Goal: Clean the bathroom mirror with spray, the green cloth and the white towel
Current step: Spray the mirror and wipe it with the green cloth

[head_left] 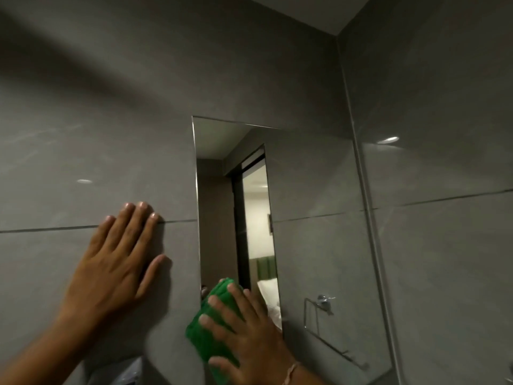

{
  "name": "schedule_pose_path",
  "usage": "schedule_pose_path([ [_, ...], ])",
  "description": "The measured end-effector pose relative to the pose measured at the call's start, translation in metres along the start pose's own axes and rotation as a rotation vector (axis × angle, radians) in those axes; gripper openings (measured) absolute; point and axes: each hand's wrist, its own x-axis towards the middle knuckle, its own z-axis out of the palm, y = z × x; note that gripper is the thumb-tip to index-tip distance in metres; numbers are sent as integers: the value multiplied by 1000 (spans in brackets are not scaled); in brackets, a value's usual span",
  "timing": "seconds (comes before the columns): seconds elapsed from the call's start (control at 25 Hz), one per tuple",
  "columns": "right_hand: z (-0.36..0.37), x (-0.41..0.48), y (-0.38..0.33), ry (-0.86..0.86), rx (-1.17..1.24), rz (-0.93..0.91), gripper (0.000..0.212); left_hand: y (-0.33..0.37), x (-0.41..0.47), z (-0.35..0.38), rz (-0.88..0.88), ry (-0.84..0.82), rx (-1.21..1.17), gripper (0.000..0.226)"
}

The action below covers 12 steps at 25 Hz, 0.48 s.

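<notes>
The frameless mirror hangs on the grey tiled wall, reaching from the centre to the right corner. My right hand presses the folded green cloth flat against the mirror's lower left edge, with fingers spread over it. My left hand lies flat and open on the wall tiles just left of the mirror. No spray bottle or white towel shows in this view.
The mirror reflects a doorway, a bed and a chrome towel ring with a rail below it. The side wall meets the mirror wall at a corner on the right. A pale object peeks in at the bottom edge.
</notes>
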Motion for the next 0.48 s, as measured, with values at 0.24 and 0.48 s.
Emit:
schedule_pose_path([
  [0.24, -3, -28, 136, 466, 101, 1472, 72, 2, 1, -3, -14, 40, -15, 75],
  [0.48, -14, 121, 43, 211, 65, 215, 70, -2, 2, -2, -14, -1, -32, 76],
])
